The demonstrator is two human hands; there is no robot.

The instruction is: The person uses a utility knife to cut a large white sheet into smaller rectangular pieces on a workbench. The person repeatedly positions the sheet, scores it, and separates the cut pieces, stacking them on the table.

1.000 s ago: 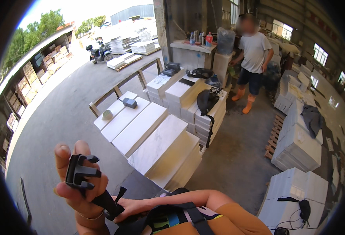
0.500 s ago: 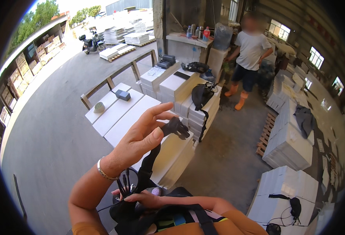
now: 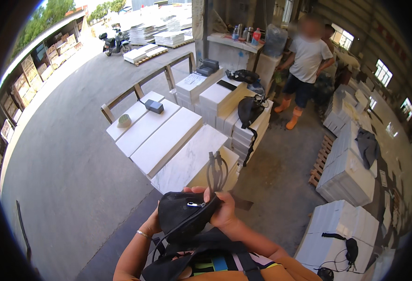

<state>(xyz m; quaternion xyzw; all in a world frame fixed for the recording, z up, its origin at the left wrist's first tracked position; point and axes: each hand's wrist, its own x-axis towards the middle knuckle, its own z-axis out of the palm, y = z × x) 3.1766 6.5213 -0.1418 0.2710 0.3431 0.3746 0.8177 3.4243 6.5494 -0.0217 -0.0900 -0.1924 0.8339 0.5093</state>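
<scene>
A black zippered pouch (image 3: 182,213) is held in front of my body, with its silver zipper pull (image 3: 195,204) facing up. My left hand (image 3: 152,224), with a bracelet at the wrist, grips the pouch's left side; most of its fingers are hidden behind the fabric. On the other side, my right hand (image 3: 223,210) is closed on the pouch's right edge, thumb on top. A loop of dark cables (image 3: 217,172) with connector ends rises from beside that thumb. Black straps (image 3: 246,262) lie across my chest below.
White stone slabs (image 3: 168,140) lie ahead, bearing a grey box (image 3: 154,106) and a tape roll (image 3: 124,121). Another black pouch (image 3: 251,111) rests on a stack behind. A person (image 3: 306,61) in orange boots stands beyond. More slabs (image 3: 339,225) are stacked at right.
My left hand has let go of the strap buckle it held up and come down to the pouch. My right hand has shifted rightward. The pouch and cables are now raised into plain view.
</scene>
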